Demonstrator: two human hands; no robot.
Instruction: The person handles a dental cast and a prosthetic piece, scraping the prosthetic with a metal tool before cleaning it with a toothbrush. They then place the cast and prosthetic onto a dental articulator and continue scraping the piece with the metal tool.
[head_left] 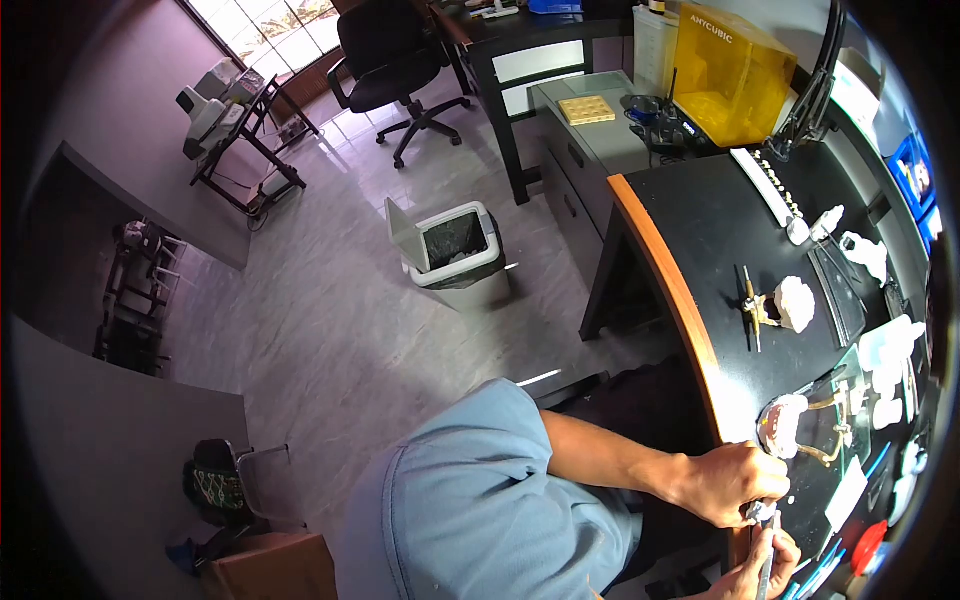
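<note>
My left hand [735,484] is closed, its fingertips pinched on a small whitish piece [760,512] at the front edge of the black desk. Just below it, my right hand [768,565] grips a thin metallic tool [767,572], whose upper end meets the small piece. A dental cast with pink gum and white teeth [785,425] rests on the desk directly above my left hand, joined to a brass-coloured frame [835,400]. Farther up the desk sits a second white cast [795,304] with a brass-coloured hinge [756,309].
Blue sticks [822,572], a white paper [848,495] and a red object [869,547] lie at the lower right. A yellow transparent box [735,75] stands at the back. On the floor are a lidded bin [465,290] and an office chair [395,85].
</note>
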